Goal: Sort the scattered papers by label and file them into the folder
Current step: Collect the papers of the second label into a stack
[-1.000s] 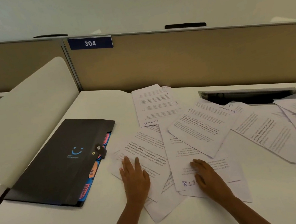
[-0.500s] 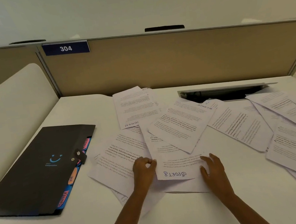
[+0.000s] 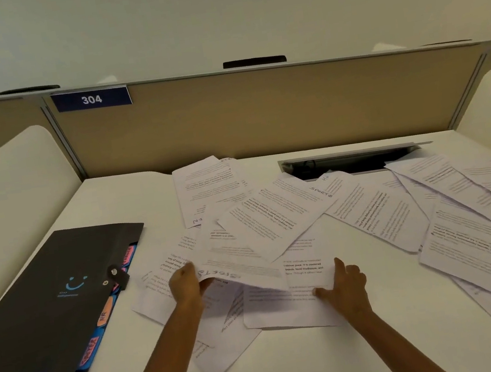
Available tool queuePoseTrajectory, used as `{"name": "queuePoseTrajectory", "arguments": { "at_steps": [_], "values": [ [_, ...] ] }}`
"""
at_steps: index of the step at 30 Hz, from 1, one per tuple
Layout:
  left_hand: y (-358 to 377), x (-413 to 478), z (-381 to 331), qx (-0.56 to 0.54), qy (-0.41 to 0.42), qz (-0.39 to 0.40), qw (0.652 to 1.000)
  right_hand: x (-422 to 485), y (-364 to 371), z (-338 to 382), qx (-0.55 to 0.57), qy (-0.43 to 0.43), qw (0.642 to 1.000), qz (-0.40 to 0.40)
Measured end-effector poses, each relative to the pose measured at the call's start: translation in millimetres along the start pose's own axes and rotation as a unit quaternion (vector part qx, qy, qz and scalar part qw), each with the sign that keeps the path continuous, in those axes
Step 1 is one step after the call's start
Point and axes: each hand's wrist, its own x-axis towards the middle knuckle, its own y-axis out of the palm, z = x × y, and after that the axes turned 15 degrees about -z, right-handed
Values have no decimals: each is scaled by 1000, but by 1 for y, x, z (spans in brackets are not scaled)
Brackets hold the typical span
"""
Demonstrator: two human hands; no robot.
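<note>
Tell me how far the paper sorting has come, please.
Nothing looks filed: the black folder lies snapped shut on the desk. In hand: the left hand pinches a handwritten-labelled sheet by its corner, and the right hand rests on another sheet. Left: the other scattered papers remain unsorted.

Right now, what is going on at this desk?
A person is sorting loose printed sheets on a white desk. The left hand pinches the near edge of a white sheet with a handwritten blue label, lifting it off the pile. The right hand rests on another printed sheet lying flat. The black snap-closure folder with coloured tabs lies shut at left; nothing looks filed yet.
</note>
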Motion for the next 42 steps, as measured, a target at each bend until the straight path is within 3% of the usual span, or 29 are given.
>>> {"name": "queuePoseTrajectory", "arguments": {
  "at_steps": [7, 13, 17, 27, 29, 33, 42],
  "values": [
    [-30, 26, 9, 196, 156, -86, 964, 2, -1, 14, 99, 65, 992, 40],
    [-45, 31, 6, 208, 174, -128, 954, 3, -2, 3, 191, 94, 976, 35],
    [-52, 39, 6, 200, 182, -148, 951, 5, -9, -11, 210, 74, 975, -6],
    [-50, 38, 9, 246, 220, -234, 914, 26, -24, -39, 221, 138, 963, -67],
    [-44, 37, 11, 280, 247, -220, 901, 29, -25, -40, 222, 142, 962, -66],
    [-34, 33, 13, 303, 243, -153, 909, 33, -24, -40, 221, 142, 963, -62],
    [9, 3, 57, 347, 305, 48, 885, 43, -19, -34, 228, 120, 962, -91]
  ]
}}
